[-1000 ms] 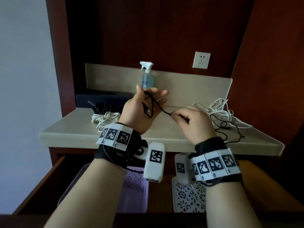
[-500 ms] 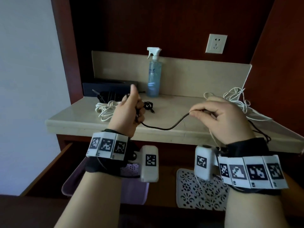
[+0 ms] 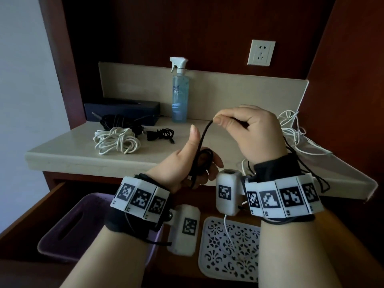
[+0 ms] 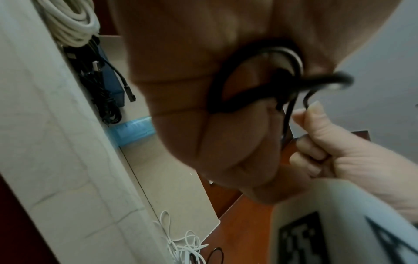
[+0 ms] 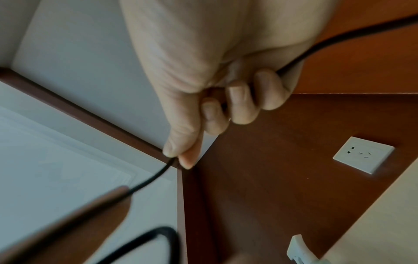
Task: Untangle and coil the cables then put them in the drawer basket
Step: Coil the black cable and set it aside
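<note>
Holding a thin black cable (image 3: 204,133) between both hands, I have it raised above the front edge of the counter (image 3: 83,154). My left hand (image 3: 187,165) is curled around a small loop of that cable, thumb pointing up, with the loop wrapped over my fingers (image 4: 237,151); the left wrist view is blurred, so I can only say there seem to be about two turns there. My right hand (image 3: 255,132) sits higher and to the right, thumb and forefinger pinching the cable where it rises out of the loop, the other fingers folded into the palm around the strand. From that fist the cable runs on past my right wrist toward a loose tangle of white and black cables (image 3: 295,132) at the right end of the counter.

On the left part of the counter lies a coiled white cable (image 3: 116,141), touching a black cable bundle (image 3: 118,123) behind it, and just to the right a small coiled black cable (image 3: 161,135). A spray bottle (image 3: 179,94) stands upright at the back edge beside a dark box (image 3: 124,107). A wall socket (image 3: 261,52) is on the wooden panel above.

Below the counter the drawer is open, holding a purple basket (image 3: 68,231) on the left and a white patterned basket (image 3: 228,246) on the right.
</note>
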`<state>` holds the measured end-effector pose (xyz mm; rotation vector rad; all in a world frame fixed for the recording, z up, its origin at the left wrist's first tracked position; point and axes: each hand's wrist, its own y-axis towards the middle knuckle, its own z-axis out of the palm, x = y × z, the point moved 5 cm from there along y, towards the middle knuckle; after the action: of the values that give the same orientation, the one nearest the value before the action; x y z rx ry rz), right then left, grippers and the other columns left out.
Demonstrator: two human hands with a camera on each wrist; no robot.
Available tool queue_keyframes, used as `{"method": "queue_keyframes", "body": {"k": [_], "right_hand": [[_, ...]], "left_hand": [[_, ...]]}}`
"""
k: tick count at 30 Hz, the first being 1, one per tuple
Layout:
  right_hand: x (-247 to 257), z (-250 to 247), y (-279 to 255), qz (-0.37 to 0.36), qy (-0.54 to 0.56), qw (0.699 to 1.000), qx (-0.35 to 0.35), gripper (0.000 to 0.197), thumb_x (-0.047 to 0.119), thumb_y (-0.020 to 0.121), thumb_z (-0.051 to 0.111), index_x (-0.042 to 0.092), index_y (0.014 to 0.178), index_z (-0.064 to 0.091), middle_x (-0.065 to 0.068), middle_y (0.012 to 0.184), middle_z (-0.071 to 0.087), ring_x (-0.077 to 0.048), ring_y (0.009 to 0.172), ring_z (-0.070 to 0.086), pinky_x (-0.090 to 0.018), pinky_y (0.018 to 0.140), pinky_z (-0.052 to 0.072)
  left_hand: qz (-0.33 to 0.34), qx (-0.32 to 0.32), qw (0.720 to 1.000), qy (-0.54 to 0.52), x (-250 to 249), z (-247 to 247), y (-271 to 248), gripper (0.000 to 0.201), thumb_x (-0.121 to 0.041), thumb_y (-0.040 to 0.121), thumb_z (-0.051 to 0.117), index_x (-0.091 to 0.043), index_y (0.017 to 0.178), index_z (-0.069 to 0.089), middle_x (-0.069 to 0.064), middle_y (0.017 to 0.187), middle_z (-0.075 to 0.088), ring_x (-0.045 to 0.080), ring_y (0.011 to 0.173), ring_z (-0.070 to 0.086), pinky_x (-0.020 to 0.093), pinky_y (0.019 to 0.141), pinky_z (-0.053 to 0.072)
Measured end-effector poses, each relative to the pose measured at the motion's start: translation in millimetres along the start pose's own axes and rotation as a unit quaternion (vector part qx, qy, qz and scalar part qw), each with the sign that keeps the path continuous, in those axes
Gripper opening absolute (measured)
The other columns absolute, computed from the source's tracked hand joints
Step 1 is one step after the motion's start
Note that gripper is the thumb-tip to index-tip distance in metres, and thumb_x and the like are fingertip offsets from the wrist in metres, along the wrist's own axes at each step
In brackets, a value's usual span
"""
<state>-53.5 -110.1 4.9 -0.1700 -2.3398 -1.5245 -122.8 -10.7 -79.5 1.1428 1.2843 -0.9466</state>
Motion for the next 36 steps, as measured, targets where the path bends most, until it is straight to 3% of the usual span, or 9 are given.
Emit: {"method": "queue_keyframes", "body": {"k": [2,4,6,10,18,23,27,31,36], "right_hand": [[-9.4,-2.5,1.0,0.021,0.001,1.000,-0.003,0.018,0.032,0.080,0.066,0.017,0.086,0.076,0.013,0.079,0.065,-0.005,0.079,0.060,-0.016,0.070,0.046],[-16.2,-3.9,1.0,0.039,0.001,0.999,-0.001,0.016,0.030,0.080,0.069,0.017,0.087,0.076,0.014,0.082,0.065,-0.004,0.083,0.061,-0.015,0.073,0.046],[-19.5,-4.6,1.1,0.038,-0.003,0.999,0.000,0.016,0.031,0.081,0.069,0.018,0.088,0.075,0.015,0.083,0.065,-0.003,0.083,0.061,-0.014,0.074,0.046],[-22.5,-6.6,3.1,0.025,0.002,0.999,0.026,0.015,0.027,0.082,0.067,0.017,0.088,0.075,0.013,0.084,0.064,-0.004,0.086,0.059,-0.012,0.074,0.044],[-15.2,-4.8,-4.1,0.000,-0.002,0.999,0.054,0.009,0.019,0.084,0.063,0.016,0.087,0.070,0.004,0.079,0.066,-0.009,0.075,0.059,-0.018,0.067,0.046],[-10.9,-3.4,-7.3,0.016,-0.035,0.999,-0.006,0.013,0.028,0.080,0.062,0.017,0.080,0.069,0.006,0.079,0.066,-0.014,0.076,0.060,-0.038,0.068,0.050],[-7.4,-1.7,-10.2,0.038,-0.050,0.998,-0.028,0.010,0.025,0.081,0.066,0.017,0.078,0.070,0.004,0.076,0.066,-0.015,0.072,0.060,-0.037,0.064,0.050],[-9.4,5.2,-15.4,0.059,-0.056,0.995,0.052,0.010,0.018,0.085,0.064,0.016,0.087,0.074,0.001,0.081,0.069,-0.012,0.075,0.059,-0.029,0.072,0.047],[-18.6,15.7,-29.7,0.108,-0.067,0.975,0.184,0.025,0.014,0.094,0.049,0.020,0.113,0.065,0.012,0.077,0.060,0.004,0.064,0.049,-0.018,0.069,0.039]], "left_hand": [[-0.001,0.036,0.999,-0.002,1.5,4.0,1.2,0.093,-0.088,0.061,0.015,-0.012,0.079,0.065,0.004,0.062,0.055,0.010,0.041,0.038,0.018,0.039,0.025],[0.015,0.064,0.998,0.025,-0.2,6.9,-0.5,0.076,-0.082,0.064,0.042,-0.012,0.085,0.062,-0.002,0.063,0.055,0.007,0.044,0.039,0.017,0.040,0.028],[0.037,0.080,0.993,0.076,-3.3,7.9,-2.3,0.044,-0.051,0.069,0.070,-0.013,0.089,0.059,-0.009,0.062,0.055,0.006,0.048,0.042,0.018,0.046,0.033],[-0.006,0.043,0.997,0.056,-1.8,3.3,-2.1,0.014,-0.015,0.076,0.055,-0.012,0.089,0.060,-0.004,0.064,0.056,0.006,0.047,0.041,0.017,0.045,0.031],[0.019,-0.047,0.992,-0.118,-8.3,-14.9,-18.2,0.025,-0.019,0.095,0.036,-0.008,0.094,0.058,0.010,0.072,0.059,0.017,0.054,0.047,0.021,0.044,0.035],[0.020,-0.010,0.992,-0.127,-8.9,-7.4,-24.6,0.044,-0.041,0.087,0.037,-0.006,0.098,0.060,0.011,0.073,0.061,0.015,0.043,0.042,0.013,0.034,0.025],[0.022,0.019,0.993,-0.116,-8.4,-3.6,-28.2,0.033,-0.028,0.090,0.047,-0.003,0.109,0.059,0.010,0.076,0.064,0.012,0.043,0.045,0.015,0.032,0.029],[0.052,-0.051,0.983,-0.169,-13.3,-11.4,-31.9,0.050,-0.036,0.088,0.043,-0.003,0.126,0.049,0.013,0.094,0.066,0.010,0.040,0.041,0.015,0.033,0.026],[0.095,-0.139,0.945,-0.282,-19.4,-25.9,-31.5,0.045,-0.038,0.100,0.025,-0.009,0.118,0.054,0.011,0.098,0.066,0.009,0.041,0.036,0.013,0.034,0.022]]}}
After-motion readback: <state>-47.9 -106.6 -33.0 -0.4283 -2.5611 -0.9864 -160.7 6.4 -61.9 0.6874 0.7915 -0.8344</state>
